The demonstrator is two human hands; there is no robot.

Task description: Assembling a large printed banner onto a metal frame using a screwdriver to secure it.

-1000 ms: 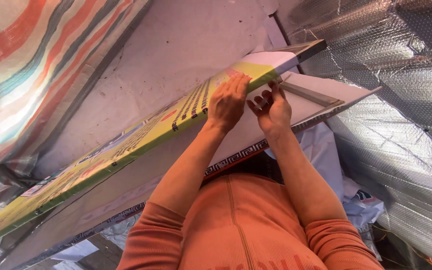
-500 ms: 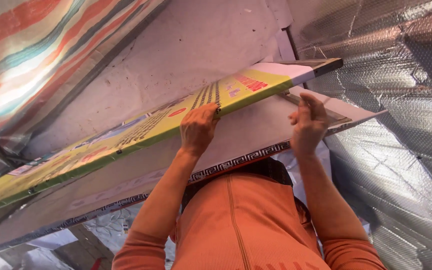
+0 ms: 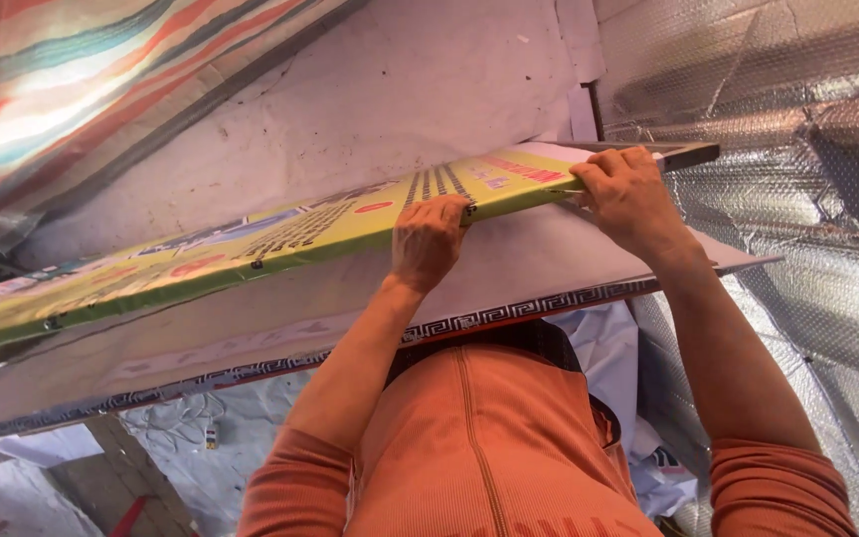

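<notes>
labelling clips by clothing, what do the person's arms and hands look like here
Both hands are bare: the left hand and right hand wear no gloves, rings or watch that I can see. The forearms are uncovered, with orange ribbed sleeves pushed up near the elbows, matching the orange top.

Your hands now sit wider apart than a second ago: the left hand [image 3: 428,242] stays curled over the near edge of the yellow-green printed board [image 3: 280,234], while your right hand [image 3: 626,196] moves out to the board's far right end and wraps its edge. The grey slab [image 3: 509,273] beneath shows more bare surface between them
</notes>
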